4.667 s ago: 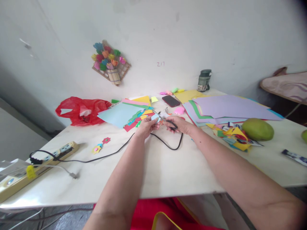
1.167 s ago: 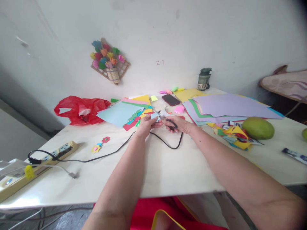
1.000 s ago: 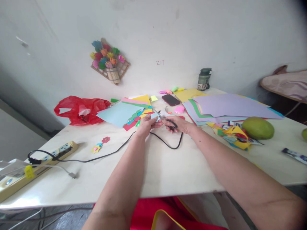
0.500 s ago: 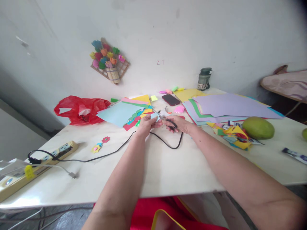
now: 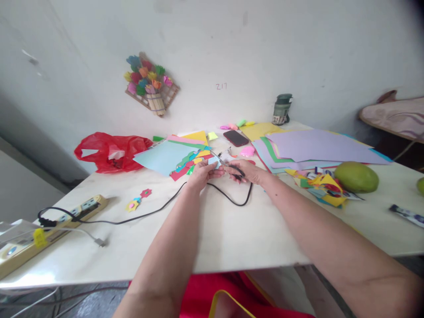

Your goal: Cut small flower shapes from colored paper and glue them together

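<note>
My left hand (image 5: 202, 173) pinches a small piece of light blue paper (image 5: 213, 161) above the middle of the table. In my right hand (image 5: 247, 171) are black-handled scissors (image 5: 237, 170), their metal blades pointing up and left, close beside the blue paper. Whether the blades are cutting into it I cannot tell. Left of my left hand lie wavy coloured paper strips (image 5: 185, 163) on a light blue sheet (image 5: 159, 157). Paper flower cut-outs (image 5: 139, 200) rest nearer the front left.
A black cord (image 5: 132, 218) runs from the power strip (image 5: 89, 206) under my hands. A red plastic bag (image 5: 112, 152) sits back left. To the right are purple paper sheets (image 5: 318, 145), paper scraps (image 5: 326, 187) and a green mango-like fruit (image 5: 357, 177). A phone (image 5: 236, 138) lies behind.
The light blue paper and my left fingers have shifted very slightly. Both hands otherwise keep the same place and hold.
</note>
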The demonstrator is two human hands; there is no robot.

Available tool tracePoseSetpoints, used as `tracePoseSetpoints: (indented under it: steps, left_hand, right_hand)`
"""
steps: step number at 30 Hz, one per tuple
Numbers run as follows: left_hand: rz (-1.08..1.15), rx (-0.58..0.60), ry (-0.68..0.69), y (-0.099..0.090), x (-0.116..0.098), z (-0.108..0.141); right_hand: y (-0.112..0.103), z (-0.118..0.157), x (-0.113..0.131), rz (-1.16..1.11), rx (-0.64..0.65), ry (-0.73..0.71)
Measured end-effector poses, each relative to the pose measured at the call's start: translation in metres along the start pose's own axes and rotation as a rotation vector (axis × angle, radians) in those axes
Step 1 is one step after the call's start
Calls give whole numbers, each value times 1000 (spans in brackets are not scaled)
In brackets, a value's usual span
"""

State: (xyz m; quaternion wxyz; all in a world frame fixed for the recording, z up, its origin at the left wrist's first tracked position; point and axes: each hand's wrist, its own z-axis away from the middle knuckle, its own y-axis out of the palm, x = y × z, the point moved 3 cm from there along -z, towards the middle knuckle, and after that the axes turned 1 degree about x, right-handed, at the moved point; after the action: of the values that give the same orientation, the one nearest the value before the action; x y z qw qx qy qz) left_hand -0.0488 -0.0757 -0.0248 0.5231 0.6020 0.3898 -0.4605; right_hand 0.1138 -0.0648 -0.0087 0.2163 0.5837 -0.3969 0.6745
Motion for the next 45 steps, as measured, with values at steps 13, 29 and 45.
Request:
tracePoseSetpoints:
  steps: [13,29,45]
  left_hand:
    - [4,-53,16,4,-6,5]
    - [-43,-42,39,3,-8,5]
    - [-67,-62,37,1,-10,6]
  right_hand:
    - [0,1,1,12,2,9]
    - [-1,1,1,6,-4,29]
    - [-2,4,4,-42,-11,44]
